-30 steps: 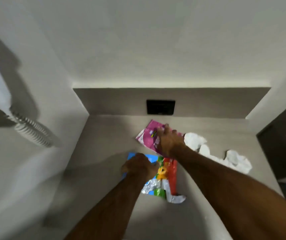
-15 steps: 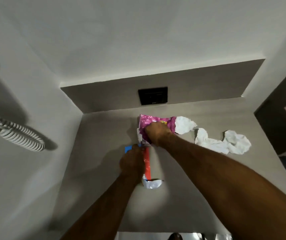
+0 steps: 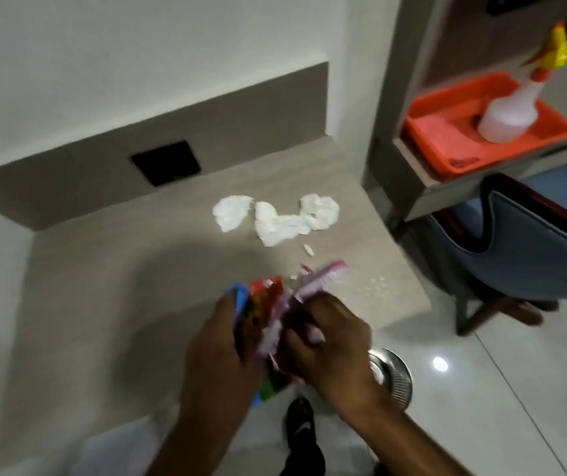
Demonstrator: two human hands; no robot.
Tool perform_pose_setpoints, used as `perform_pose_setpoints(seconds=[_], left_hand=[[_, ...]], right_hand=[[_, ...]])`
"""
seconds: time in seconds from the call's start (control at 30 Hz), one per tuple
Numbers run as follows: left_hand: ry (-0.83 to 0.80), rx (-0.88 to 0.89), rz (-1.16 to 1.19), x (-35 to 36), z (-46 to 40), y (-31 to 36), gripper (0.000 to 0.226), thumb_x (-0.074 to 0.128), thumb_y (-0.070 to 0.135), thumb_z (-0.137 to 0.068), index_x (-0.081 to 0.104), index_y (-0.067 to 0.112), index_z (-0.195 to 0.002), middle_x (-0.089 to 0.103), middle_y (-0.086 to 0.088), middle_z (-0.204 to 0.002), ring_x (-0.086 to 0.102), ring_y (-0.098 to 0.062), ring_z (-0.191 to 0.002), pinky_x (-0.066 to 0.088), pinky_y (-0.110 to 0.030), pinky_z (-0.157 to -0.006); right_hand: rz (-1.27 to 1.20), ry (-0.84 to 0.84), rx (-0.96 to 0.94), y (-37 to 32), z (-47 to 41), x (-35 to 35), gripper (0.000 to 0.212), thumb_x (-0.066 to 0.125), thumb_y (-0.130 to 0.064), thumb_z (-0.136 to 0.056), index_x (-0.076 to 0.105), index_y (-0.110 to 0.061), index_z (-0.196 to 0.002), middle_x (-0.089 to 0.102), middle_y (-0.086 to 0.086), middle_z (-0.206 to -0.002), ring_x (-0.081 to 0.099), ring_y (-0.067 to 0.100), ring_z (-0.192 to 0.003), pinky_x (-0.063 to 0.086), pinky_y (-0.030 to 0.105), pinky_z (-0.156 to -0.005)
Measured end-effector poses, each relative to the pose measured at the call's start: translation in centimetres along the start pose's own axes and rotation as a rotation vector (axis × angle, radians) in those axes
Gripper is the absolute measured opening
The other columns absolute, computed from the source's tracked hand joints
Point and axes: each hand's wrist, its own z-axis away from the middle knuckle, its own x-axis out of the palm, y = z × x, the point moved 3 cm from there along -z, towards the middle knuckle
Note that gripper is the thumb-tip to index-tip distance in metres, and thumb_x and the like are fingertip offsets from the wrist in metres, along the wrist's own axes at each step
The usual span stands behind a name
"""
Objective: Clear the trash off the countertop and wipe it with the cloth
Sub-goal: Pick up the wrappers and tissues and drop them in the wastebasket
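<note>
My left hand (image 3: 222, 352) grips a crumpled colourful wrapper (image 3: 263, 297), blue, red and green, held above the front of the grey countertop (image 3: 110, 304). Right beside it, my right hand (image 3: 330, 345) grips a pink wrapper (image 3: 313, 283); the two wrappers press together between the hands. Crumpled white tissues (image 3: 275, 218) lie further back on the counter, with small white scraps (image 3: 371, 285) near the right edge. No cloth can be made out for sure.
A round metal bin (image 3: 392, 376) stands on the floor below the counter's right front corner. On a shelf to the right sits an orange tray (image 3: 447, 132) holding a spray bottle (image 3: 512, 111). A blue chair (image 3: 529, 255) stands beyond the counter. A black socket plate (image 3: 167, 163) is in the backsplash.
Both hands lifted the wrappers off the counter and drew them toward the front edge, bunched together. The view swung right, revealing the shelf, chair and bin.
</note>
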Motion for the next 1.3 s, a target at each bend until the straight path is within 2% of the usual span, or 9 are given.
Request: perform_pose_setpoints(seconds=[0.07,0.2,0.37,0.43,0.57,0.7,0.8,0.97,1.3], left_hand=[[-0.106,0.089,0.041,5.8,3.0,1.1,0.056,0.081,-0.005,-0.074,0.064,-0.004,-0.127,0.069,-0.005,-0.118,0.066,-0.012,-0.108,0.043,-0.009,-0.093],[-0.297,0.146,-0.065,19.1,8.1,0.1,0.045,0.072,-0.005,-0.069,0.076,0.003,-0.112,0.081,-0.011,-0.086,0.077,-0.024,-0.067,0.059,-0.025,-0.055],[-0.495,-0.148,-0.111,34.5,10.2,-7.6,0.047,0.052,0.016,-0.093,0.059,0.021,-0.139,0.077,-0.014,-0.111,0.072,-0.032,-0.098,0.057,-0.038,-0.089],[-0.516,-0.234,-0.149,39.9,10.0,-11.5,0.049,0.056,0.015,-0.094,0.055,0.024,-0.141,0.073,-0.011,-0.122,0.069,-0.029,-0.11,0.055,-0.038,-0.095],[-0.587,-0.316,-0.148,49.5,8.7,-17.6,0.049,0.059,0.011,-0.09,0.057,0.02,-0.138,0.07,-0.01,-0.128,0.065,-0.027,-0.116,0.048,-0.024,-0.092],[-0.621,-0.419,-0.053,57.2,7.6,-21.8,0.046,0.061,0.014,-0.093,0.055,0.015,-0.138,0.068,-0.003,-0.126,0.062,-0.02,-0.116,0.038,-0.01,-0.092],[-0.717,-0.561,-0.075,62.0,7.3,-24.3,0.044,0.061,0.012,-0.091,0.058,0.006,-0.134,0.067,-0.012,-0.128,0.064,-0.029,-0.117,0.052,-0.037,-0.105],[-0.795,-0.651,-0.095,63.5,7.1,-24.6,0.032,0.051,0.003,-0.093,0.06,-0.002,-0.123,0.066,-0.023,-0.125,0.063,-0.037,-0.114,0.052,-0.036,-0.087],[-0.739,0.039,-0.2,49.3,5.6,-8.3,0.043,0.043,0.01,-0.1,0.051,0.009,-0.142,0.058,-0.015,-0.142,0.054,-0.029,-0.131,0.047,-0.043,-0.11]], right_hand=[[0.036,0.096,0.173,4.0,6.2,-4.6,0.029,0.073,-0.017,-0.074,0.062,-0.029,-0.099,0.068,-0.008,-0.093,0.066,0.006,-0.082,0.047,0.011,-0.074],[0.111,0.249,0.622,15.5,17.3,-9.2,0.03,0.078,-0.016,-0.069,0.067,-0.034,-0.089,0.072,-0.01,-0.079,0.071,0.003,-0.07,0.057,0.027,-0.06],[0.02,0.145,0.942,30.9,24.9,-7.2,0.032,0.074,-0.007,-0.074,0.068,-0.035,-0.089,0.074,-0.014,-0.079,0.07,-0.002,-0.068,0.054,0.014,-0.064],[0.031,0.075,1.011,36.7,26.5,-5.2,0.022,0.072,-0.013,-0.074,0.065,-0.031,-0.084,0.072,-0.01,-0.076,0.068,0.004,-0.069,0.054,0.022,-0.067],[0.054,-0.06,1.042,45.6,27.5,-0.6,0.018,0.07,-0.007,-0.079,0.068,-0.019,-0.091,0.066,-0.008,-0.076,0.063,0.012,-0.066,0.046,0.01,-0.064],[0.229,-0.276,1.029,52.3,28.7,3.2,0.01,0.062,-0.013,-0.085,0.068,-0.01,-0.094,0.066,0.008,-0.087,0.061,0.022,-0.075,0.051,0.032,-0.07],[0.252,-0.366,1.192,55.4,29.6,4.7,0.03,0.072,-0.02,-0.077,0.073,-0.009,-0.105,0.074,0.014,-0.098,0.069,0.031,-0.092,0.049,0.027,-0.076],[0.256,-0.415,1.256,56.7,29.4,4.7,0.031,0.069,-0.022,-0.083,0.069,-0.008,-0.111,0.073,0.015,-0.105,0.068,0.033,-0.097,0.049,0.029,-0.071],[0.322,-0.105,1.027,42.3,23.4,-6.3,0.012,0.06,-0.024,-0.089,0.07,-0.017,-0.087,0.074,0.004,-0.085,0.067,0.025,-0.079,0.038,0.024,-0.064]])
